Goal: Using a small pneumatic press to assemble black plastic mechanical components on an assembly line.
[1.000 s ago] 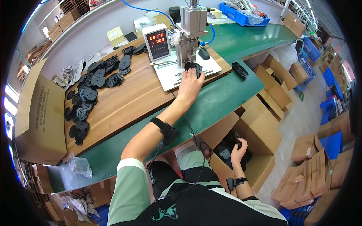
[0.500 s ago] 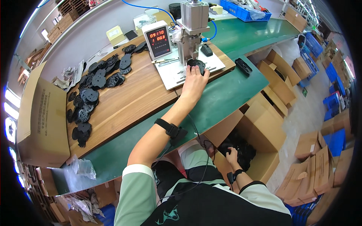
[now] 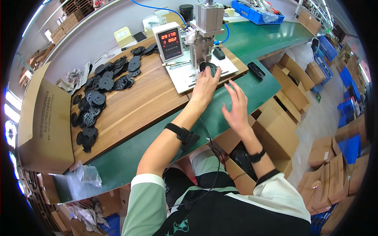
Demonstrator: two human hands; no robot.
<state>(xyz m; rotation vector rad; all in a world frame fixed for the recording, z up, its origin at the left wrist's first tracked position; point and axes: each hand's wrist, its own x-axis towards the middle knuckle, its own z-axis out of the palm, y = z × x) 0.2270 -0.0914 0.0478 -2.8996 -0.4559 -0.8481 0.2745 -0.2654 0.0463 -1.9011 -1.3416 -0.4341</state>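
Observation:
A round black plastic part (image 3: pixel 213 69) sits on the white base plate (image 3: pixel 179 82) under the metal press (image 3: pixel 203 49). My left hand (image 3: pixel 204 87) grips the near edge of this part with its fingertips. Just to the right, my right hand (image 3: pixel 237 109) hovers over the green bench edge, fingers spread and nothing in them. Below my right forearm is an open cardboard box (image 3: pixel 271 155) with black parts (image 3: pixel 241 157) in it, partly hidden by the arm.
Several black plastic parts (image 3: pixel 105 82) lie heaped on the wooden board (image 3: pixel 130 114) at left. A display box (image 3: pixel 169 41) with red digits stands beside the press. To the right lie a black oblong piece (image 3: pixel 256 70) and more cartons (image 3: pixel 289 78). Cables hang over my lap.
My right hand has come up out of the cardboard box, empty, to beside the left hand. My left hand stays at the black part under the press. The view has shifted slightly.

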